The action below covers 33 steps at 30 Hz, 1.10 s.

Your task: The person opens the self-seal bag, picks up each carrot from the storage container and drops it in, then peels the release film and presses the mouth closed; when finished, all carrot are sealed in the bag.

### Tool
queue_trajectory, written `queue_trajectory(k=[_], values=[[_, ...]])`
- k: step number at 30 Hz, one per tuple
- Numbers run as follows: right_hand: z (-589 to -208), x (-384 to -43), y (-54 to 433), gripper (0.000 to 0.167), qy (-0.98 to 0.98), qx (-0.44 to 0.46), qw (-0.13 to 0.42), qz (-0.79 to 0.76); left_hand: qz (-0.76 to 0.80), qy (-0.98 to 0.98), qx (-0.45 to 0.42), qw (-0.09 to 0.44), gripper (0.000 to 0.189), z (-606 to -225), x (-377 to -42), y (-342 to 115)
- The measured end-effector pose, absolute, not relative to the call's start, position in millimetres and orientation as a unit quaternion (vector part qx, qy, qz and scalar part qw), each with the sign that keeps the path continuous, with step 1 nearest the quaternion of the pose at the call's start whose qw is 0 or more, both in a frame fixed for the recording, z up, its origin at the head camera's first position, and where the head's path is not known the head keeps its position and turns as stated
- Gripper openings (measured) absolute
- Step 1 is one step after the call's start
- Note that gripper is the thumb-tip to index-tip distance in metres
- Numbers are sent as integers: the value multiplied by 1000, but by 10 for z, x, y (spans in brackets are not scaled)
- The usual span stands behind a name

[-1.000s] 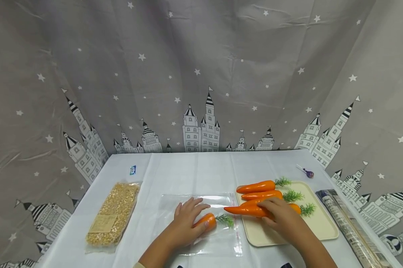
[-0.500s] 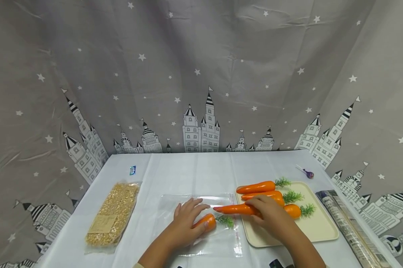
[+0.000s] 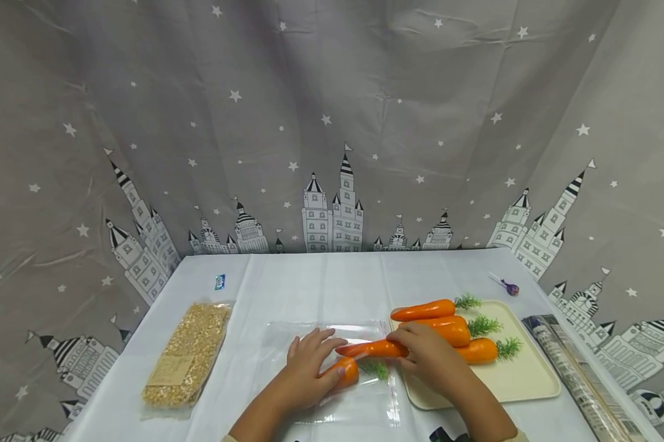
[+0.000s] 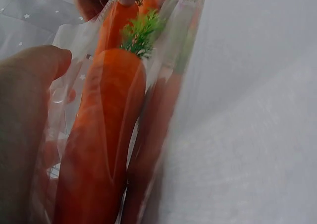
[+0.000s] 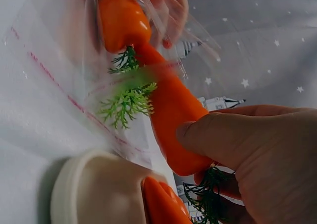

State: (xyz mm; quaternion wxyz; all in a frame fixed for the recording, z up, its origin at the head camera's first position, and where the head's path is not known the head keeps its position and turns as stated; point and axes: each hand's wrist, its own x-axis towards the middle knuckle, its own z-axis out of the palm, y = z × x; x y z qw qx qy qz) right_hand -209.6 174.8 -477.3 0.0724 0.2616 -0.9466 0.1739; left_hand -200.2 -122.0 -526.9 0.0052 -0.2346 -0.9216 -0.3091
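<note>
My left hand lies around the mouth end of a clear plastic bag, fingers spread, with a bagged carrot between thumb and fingers. That carrot shows through the film in the left wrist view; its green top points at the mouth. My right hand pinches a second carrot near its leafy end. In the right wrist view this carrot passes under the bag's pink-striped edge, tip first. A dim orange shape beside the bagged carrot may be a reflection; I cannot tell.
Three carrots lie on a cream tray at the right. Beyond are a lollipop and a rolled package. At left lie a bag of yellow grains and a small blue packet. A grey curtain hangs behind.
My right hand has moved left from over the tray, carrying the carrot so its tip has entered the bag's mouth. The left hand has hardly moved.
</note>
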Motion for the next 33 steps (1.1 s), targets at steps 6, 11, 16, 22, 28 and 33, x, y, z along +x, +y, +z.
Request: queue_trajectory(k=[6,11,16,22,28,33], values=[[-4789,-2094,1676,33,-944,271,53,179,-307,-923,-233,8,46,-5280,-2014,-1228],[-4784,-2078,1609,35,-945,264,26,191,-307,-922,-234,18,46,-5276,-2012,-1221],[-4807,-2081,1549,37,-943,269,13,194,-305,-924,-232,13,48,-5263,-2000,-1213],[-4804,-2069,1486,40,-942,273,-1,194,-307,-923,-232,7,48,-5249,-1987,-1210],[-4790,-2033,1445,41,-941,265,-12,211,-301,-925,-232,7,48,-5238,-1992,-1209],[-4804,-2014,1415,41,-938,255,-27,234,-303,-924,-232,4,48,-5237,-1983,-1212]])
